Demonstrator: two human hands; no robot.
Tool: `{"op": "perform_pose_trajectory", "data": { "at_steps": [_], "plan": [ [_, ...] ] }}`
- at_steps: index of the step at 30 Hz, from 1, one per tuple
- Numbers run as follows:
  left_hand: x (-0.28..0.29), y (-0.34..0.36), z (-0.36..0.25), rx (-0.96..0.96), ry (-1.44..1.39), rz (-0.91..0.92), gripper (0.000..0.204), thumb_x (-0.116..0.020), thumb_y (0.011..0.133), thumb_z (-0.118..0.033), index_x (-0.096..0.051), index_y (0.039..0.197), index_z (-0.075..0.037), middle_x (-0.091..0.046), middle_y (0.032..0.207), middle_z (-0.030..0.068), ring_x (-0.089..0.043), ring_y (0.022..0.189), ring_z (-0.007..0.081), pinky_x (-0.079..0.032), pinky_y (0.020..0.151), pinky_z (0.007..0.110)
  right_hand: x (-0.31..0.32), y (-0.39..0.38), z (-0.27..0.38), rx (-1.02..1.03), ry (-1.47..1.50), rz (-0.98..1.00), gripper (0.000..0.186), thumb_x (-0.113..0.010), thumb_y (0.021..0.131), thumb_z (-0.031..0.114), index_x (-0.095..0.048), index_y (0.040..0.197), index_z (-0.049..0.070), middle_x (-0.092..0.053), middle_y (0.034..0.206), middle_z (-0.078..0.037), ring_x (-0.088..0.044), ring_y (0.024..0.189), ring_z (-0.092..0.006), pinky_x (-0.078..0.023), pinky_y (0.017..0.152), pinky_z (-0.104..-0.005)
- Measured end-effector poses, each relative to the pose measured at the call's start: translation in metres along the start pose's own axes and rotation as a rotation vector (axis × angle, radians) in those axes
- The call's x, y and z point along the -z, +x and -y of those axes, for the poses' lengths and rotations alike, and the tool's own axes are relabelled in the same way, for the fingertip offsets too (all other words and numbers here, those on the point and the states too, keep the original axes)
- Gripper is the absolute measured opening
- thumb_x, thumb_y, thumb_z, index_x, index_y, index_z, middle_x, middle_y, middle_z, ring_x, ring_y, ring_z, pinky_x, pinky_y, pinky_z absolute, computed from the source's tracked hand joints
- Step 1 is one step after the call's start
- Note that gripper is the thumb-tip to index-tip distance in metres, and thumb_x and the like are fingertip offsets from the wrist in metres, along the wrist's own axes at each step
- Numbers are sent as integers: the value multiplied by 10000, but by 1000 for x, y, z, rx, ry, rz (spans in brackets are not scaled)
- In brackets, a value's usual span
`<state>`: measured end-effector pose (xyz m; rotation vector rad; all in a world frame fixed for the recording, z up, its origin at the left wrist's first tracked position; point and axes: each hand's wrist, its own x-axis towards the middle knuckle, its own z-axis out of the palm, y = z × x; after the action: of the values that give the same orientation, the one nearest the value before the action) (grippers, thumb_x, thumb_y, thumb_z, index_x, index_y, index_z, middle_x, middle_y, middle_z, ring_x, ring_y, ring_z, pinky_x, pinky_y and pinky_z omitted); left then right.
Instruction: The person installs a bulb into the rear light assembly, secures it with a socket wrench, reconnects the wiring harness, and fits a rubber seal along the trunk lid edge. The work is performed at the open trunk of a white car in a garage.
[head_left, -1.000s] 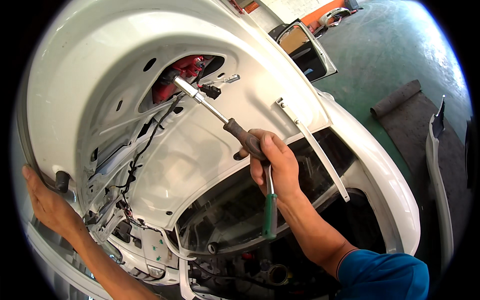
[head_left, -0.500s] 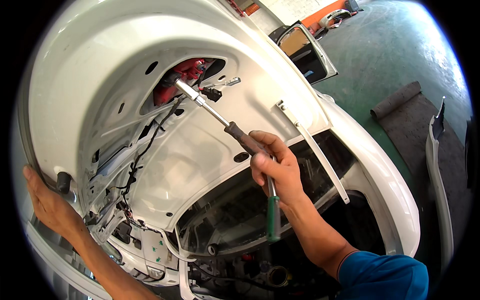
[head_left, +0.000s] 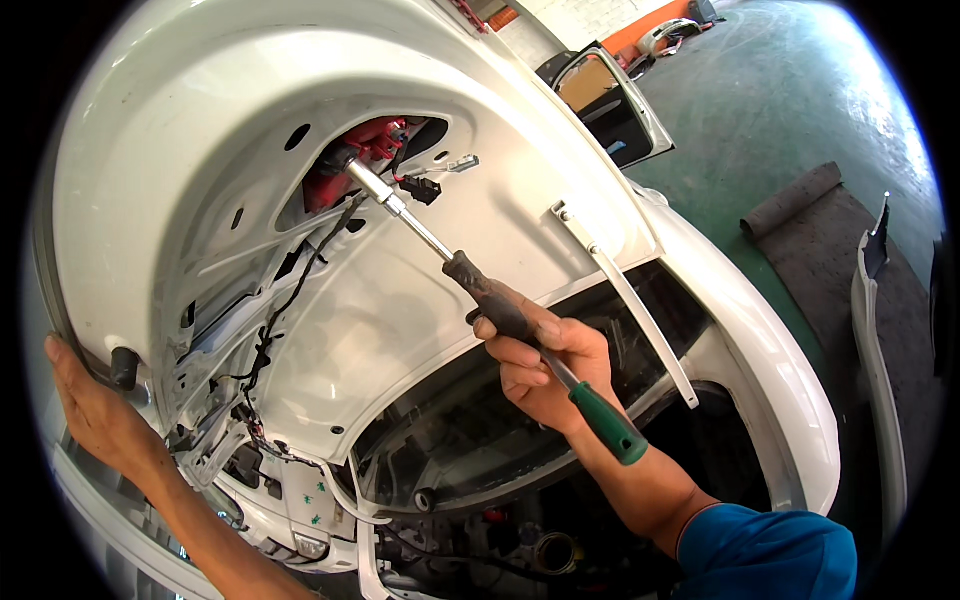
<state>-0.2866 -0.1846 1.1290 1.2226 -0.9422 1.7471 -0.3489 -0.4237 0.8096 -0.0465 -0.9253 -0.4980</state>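
My right hand (head_left: 555, 375) is closed round the dark handle of a socket driver (head_left: 428, 232). Its silver socket end reaches into an opening in a raised white car panel, against the red part of a lamp (head_left: 330, 185). The same hand also carries a green-handled screwdriver (head_left: 608, 425), its grip pointing down toward my forearm. At the far left, my left hand (head_left: 105, 420) lies with fingers stretched along the edge of the white panel (head_left: 130, 200), close to a black rubber stop (head_left: 124, 368).
A black wiring harness (head_left: 275, 320) runs down the panel, and a black connector (head_left: 420, 189) hangs by the opening. A white strut bar (head_left: 630, 300) slants below. On the green floor at right lie a dark mat (head_left: 800, 235) and a long white trim piece (head_left: 878, 380).
My right hand has turned round the socket driver's handle and shifted slightly down. The green screwdriver grip has swung to the right. My left hand stays put.
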Motion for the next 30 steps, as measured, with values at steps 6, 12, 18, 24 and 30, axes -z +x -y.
{"op": "perform_pose_trajectory", "data": {
  "at_steps": [6, 12, 18, 24, 30],
  "plan": [
    [0, 0, -1, 3, -12, -20, 663, -537, 1078, -496, -581, 1460, 44, -591, 1505, 193, -552, 1387, 289, -365, 1181, 354, 4, 2, -20, -23, 204, -65, 646, -682, 1024, 201, -392, 1558, -16, -630, 1255, -146, -656, 929, -95, -585, 739, -174],
    [1, 0, -3, 32, 11, 7, 694, -535, 1072, -527, -578, 1463, 45, -585, 1507, 205, -548, 1389, 301, -360, 1184, 357, 18, 8, -15, 72, -272, -49, 736, -740, 972, 115, -356, 1596, 50, -703, 1119, -143, -683, 745, -124, -585, 619, -255],
    [1, 0, -3, -44, 22, 1, 689, -531, 1076, -511, -567, 1466, 56, -582, 1510, 208, -542, 1400, 300, -359, 1186, 357, 29, 20, -6, 817, -1563, -46, 831, -798, 912, 41, -336, 1603, 34, -730, 1072, -181, -696, 816, -168, -560, 722, -315],
    [0, -1, -3, -22, -3, 7, 656, -524, 1087, -465, -551, 1478, 61, -566, 1529, 203, -534, 1413, 296, -363, 1189, 355, 23, 14, 5, 371, -1135, -88, 653, -773, 957, 157, -466, 1513, 3, -670, 859, -57, -625, 683, -120, -510, 639, -261],
    [-1, -2, -1, -23, -20, -15, 685, -535, 1079, -490, -549, 1478, 67, -570, 1522, 208, -543, 1399, 296, -372, 1182, 355, 13, 12, 7, -187, -81, 29, 576, -678, 1040, 340, -505, 1472, 0, -568, 745, 10, -553, 529, -98, -478, 494, -225]
  ]
}}
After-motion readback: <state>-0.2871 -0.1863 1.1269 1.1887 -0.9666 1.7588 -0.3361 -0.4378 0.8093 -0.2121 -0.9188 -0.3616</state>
